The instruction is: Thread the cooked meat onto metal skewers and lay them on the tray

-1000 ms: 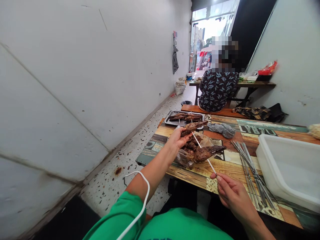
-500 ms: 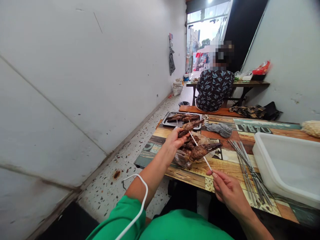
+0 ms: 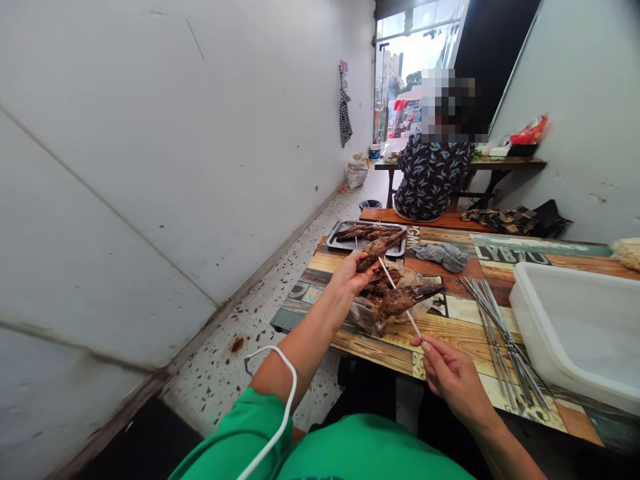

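Observation:
My left hand (image 3: 350, 275) is closed around a dark brown piece of cooked meat (image 3: 383, 249) with a long tapered end, possibly a duck head. Fingers of my right hand (image 3: 453, 373) pinch the near end of a pale skewer (image 3: 414, 325). That skewer passes through a second piece of meat (image 3: 405, 300) of the same shape, and its other tip shows close to my left fingers. Beneath both pieces lies an open clear plastic bag (image 3: 365, 316) holding more brown meat. Further off, a metal tray (image 3: 345, 248) carries several similar pieces, some with skewers through them.
Several metal skewers (image 3: 510, 347) lie in a loose pile on the wooden table (image 3: 380, 345). A white plastic tub (image 3: 543, 333) stands to their right. Grey knitted gloves (image 3: 441, 257) rest behind the bag. Beyond the table, a person (image 3: 435, 177) sits on a bench (image 3: 385, 216), back turned.
The view has shifted slightly. Both hands keep their grips, and the skewered meat stays almost in place. The seated person leans a little differently.

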The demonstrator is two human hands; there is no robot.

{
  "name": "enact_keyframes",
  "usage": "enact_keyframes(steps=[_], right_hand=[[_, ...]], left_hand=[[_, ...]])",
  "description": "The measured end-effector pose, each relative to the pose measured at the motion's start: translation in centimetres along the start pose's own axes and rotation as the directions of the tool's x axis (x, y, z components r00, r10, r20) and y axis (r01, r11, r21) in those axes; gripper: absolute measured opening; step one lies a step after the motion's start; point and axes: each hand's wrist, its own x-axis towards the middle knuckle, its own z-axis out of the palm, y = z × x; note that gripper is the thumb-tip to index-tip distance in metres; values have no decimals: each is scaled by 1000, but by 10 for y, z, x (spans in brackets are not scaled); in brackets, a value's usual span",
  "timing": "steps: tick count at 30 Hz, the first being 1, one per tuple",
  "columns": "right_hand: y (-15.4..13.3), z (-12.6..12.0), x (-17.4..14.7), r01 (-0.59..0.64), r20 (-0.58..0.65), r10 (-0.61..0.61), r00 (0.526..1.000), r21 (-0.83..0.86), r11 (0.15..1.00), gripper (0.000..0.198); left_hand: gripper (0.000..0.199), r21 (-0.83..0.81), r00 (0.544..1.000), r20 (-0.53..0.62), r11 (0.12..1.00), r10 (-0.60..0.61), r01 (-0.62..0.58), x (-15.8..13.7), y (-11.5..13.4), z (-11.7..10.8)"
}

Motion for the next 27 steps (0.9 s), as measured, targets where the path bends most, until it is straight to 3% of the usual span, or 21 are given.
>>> enact_keyframes(steps=[6, 12, 21, 27], right_hand=[[-6, -1, 11, -13, 40, 10, 999, 62, 998, 58], [-15, -13, 12, -5, 47, 7, 999, -52, 999, 63], [-14, -15, -4, -45, 64, 46, 997, -29, 999, 63], [-15, -20, -6, -43, 53, 44, 998, -16, 999, 64]], left_hand=[[22, 67, 1000, 9, 998, -11, 10, 6, 8, 3], [20, 96, 999, 37, 994, 39, -42, 13, 8, 2], [18, 57, 994, 50, 993, 97, -100, 10, 20, 8], [16, 88, 997, 46, 994, 56, -60, 6, 25, 7]])
